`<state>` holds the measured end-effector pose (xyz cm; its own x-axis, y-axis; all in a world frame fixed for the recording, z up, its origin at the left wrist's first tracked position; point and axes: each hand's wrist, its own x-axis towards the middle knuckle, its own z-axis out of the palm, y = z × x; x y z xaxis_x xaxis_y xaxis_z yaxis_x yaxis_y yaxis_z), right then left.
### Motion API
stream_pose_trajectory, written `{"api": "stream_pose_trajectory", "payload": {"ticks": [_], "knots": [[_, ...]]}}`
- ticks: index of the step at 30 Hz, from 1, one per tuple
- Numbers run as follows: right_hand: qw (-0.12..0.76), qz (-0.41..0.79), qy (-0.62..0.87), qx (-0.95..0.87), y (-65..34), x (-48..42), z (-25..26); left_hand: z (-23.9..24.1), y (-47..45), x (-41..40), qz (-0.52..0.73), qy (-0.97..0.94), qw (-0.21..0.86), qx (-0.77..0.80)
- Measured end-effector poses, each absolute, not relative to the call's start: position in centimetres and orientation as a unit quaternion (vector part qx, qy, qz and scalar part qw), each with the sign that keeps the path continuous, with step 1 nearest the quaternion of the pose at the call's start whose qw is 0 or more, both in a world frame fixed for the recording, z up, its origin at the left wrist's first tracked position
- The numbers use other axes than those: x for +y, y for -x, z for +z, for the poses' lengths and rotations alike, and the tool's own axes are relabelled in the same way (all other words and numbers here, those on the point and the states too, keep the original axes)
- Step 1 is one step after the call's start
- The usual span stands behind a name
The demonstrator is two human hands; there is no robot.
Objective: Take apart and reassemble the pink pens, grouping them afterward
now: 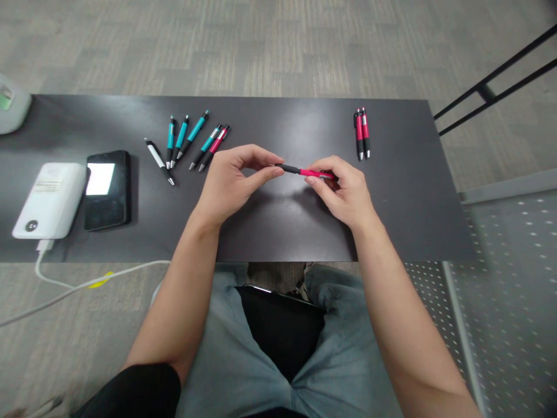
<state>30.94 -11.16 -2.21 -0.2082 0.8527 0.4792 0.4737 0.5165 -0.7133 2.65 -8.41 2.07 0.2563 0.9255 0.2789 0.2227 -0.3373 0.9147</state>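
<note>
A red pen [311, 173] with a black grip is held level above the dark table [287, 232]. My left hand [237, 183] pinches its black tip end between thumb and fingers. Around the red barrel, my right hand [342, 188] is closed, hiding the clicker end. To the left lie several teal pens [194, 133] with black grips, and one more red pen [215, 146] beside them. A white pen [159, 161] with black ends rests at their left. Two red pens [362, 132] lie side by side at the back right.
At the left, a black phone [107, 203] lies beside a white power bank [51, 200]. A white cable [117, 276] runs off the power bank below the table's front edge. A white device [13, 107] sits in the far left corner. Black metal rails [491, 96] stand beyond the right edge.
</note>
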Motion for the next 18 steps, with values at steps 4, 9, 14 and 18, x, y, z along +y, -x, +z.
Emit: {"api": "stream_pose_trajectory", "payload": {"ticks": [4,9,14,18], "knots": [[0.453,0.199,0.421,-0.76,-30.86,-11.06,-1.96,2.08,-2.73,-8.43,0.446,-0.692,0.394,0.408],[0.456,0.22,0.423,-0.752,-30.84,-11.2,-2.07,2.27,-2.85,-8.46,0.418,-0.698,0.389,0.432],[0.455,0.213,0.425,-0.753,-30.83,-11.1,-1.95,2.25,-2.76,-8.53,0.413,-0.701,0.39,0.431],[0.452,0.22,0.417,-0.757,-30.82,-11.02,-1.81,2.25,-2.76,-8.55,0.406,-0.707,0.387,0.431]]}}
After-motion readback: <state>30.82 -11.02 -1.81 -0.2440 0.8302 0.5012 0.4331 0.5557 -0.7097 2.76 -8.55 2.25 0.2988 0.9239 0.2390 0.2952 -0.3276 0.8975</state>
